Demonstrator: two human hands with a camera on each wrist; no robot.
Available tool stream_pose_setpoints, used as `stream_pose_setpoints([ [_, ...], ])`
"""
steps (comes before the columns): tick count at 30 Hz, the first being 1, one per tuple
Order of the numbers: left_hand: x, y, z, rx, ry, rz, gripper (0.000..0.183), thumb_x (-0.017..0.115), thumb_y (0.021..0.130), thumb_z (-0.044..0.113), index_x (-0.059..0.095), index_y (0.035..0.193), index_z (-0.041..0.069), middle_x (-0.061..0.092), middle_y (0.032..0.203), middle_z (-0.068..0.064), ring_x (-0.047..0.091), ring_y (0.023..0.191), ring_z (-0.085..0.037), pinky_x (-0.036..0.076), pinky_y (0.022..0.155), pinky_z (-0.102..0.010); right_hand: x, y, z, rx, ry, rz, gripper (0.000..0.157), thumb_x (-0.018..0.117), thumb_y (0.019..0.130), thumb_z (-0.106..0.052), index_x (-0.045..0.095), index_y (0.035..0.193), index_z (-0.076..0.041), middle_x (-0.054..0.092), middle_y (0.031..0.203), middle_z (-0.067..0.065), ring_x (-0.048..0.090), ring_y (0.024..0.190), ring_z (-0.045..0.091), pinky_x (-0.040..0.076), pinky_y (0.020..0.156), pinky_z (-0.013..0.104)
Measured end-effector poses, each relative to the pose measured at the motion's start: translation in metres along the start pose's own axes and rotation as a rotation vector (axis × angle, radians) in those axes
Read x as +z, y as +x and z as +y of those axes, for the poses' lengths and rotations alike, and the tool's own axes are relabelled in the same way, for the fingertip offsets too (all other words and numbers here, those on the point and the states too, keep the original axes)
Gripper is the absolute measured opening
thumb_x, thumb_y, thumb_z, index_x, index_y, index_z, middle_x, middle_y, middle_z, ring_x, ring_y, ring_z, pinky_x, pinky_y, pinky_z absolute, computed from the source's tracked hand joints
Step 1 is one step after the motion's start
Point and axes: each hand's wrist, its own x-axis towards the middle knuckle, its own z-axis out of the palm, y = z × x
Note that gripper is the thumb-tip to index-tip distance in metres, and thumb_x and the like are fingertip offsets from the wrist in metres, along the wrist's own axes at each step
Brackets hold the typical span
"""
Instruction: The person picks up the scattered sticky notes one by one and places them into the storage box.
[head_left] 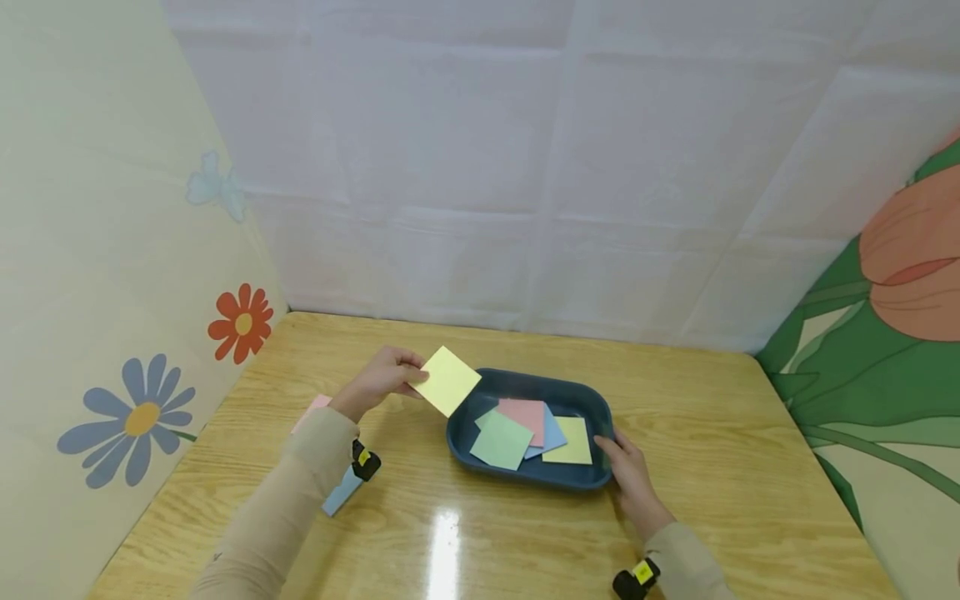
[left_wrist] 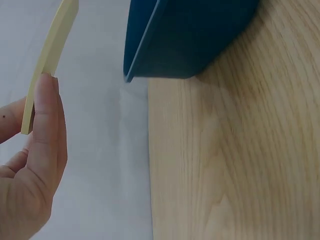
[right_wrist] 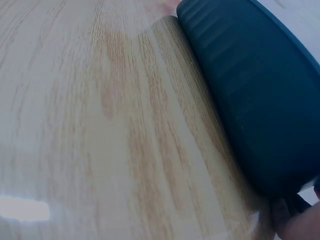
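Observation:
My left hand point(head_left: 382, 377) pinches a yellow sticky note pad point(head_left: 450, 382) by one corner, raised at the left end of a dark blue tray point(head_left: 517, 478). Seen edge-on in the left wrist view, the pad point(left_wrist: 52, 45) has some thickness, with thumb and fingers on opposite faces. My right hand point(head_left: 633, 479) grips the tray's right end, thumb over the rim. Inside the tray lie a green pad point(head_left: 501, 440), a pink one point(head_left: 528, 417), a blue one point(head_left: 553, 435) and another yellow one point(head_left: 573, 442), partly overlapping.
On the wooden table point(head_left: 712, 433), a pink pad point(head_left: 318, 402) and a blue pad point(head_left: 342, 492) lie left of the tray, partly hidden by my left arm. A white cloth point(head_left: 487, 167) hangs behind the table, and flower-patterned sheets point(head_left: 142, 419) stand at both sides.

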Motion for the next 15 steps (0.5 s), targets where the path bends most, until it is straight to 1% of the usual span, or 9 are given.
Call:
stream_pose_setpoints([
  [4, 0.010, 0.004, -0.001, 0.001, 0.009, -0.013, 0.024, 0.056, 0.084, -0.006, 0.054, 0.102, -0.021, 0.061, 0.077, -0.010, 0.062, 0.065, -0.014, 0.055, 0.060, -0.029, 0.000, 0.000, 0.001, -0.004, 0.005, -0.003, 0.064, 0.049, 0.094, -0.023, 0.017, 0.146, -0.001, 0.014, 0.150, 0.020, 0.011, 0.137, 0.035, 0.018, 0.109, 0.047],
  [10, 0.026, 0.010, 0.002, 0.002, 0.031, -0.075, 0.022, 0.057, 0.084, -0.006, 0.055, 0.100, -0.020, 0.063, 0.077, -0.010, 0.062, 0.064, -0.014, 0.056, 0.062, -0.033, 0.000, 0.000, -0.001, -0.002, 0.002, 0.005, 0.064, 0.050, 0.094, -0.023, 0.018, 0.145, -0.001, 0.015, 0.150, 0.020, 0.011, 0.137, 0.035, 0.018, 0.109, 0.048],
  [13, 0.034, 0.014, 0.005, -0.005, 0.028, -0.105, 0.022, 0.057, 0.083, -0.006, 0.055, 0.101, -0.020, 0.064, 0.079, -0.011, 0.061, 0.065, -0.015, 0.056, 0.062, -0.033, 0.000, 0.000, -0.001, -0.003, 0.001, 0.006, 0.064, 0.050, 0.094, -0.023, 0.018, 0.145, -0.001, 0.015, 0.150, 0.020, 0.011, 0.137, 0.035, 0.018, 0.109, 0.047],
  [15, 0.039, 0.016, 0.007, -0.016, 0.025, -0.112, 0.023, 0.057, 0.083, -0.006, 0.055, 0.102, -0.020, 0.063, 0.080, -0.012, 0.061, 0.065, -0.015, 0.056, 0.061, -0.030, 0.001, 0.000, -0.001, -0.005, -0.001, 0.006, 0.064, 0.050, 0.094, -0.023, 0.018, 0.145, -0.001, 0.016, 0.149, 0.021, 0.012, 0.137, 0.035, 0.019, 0.109, 0.048],
])
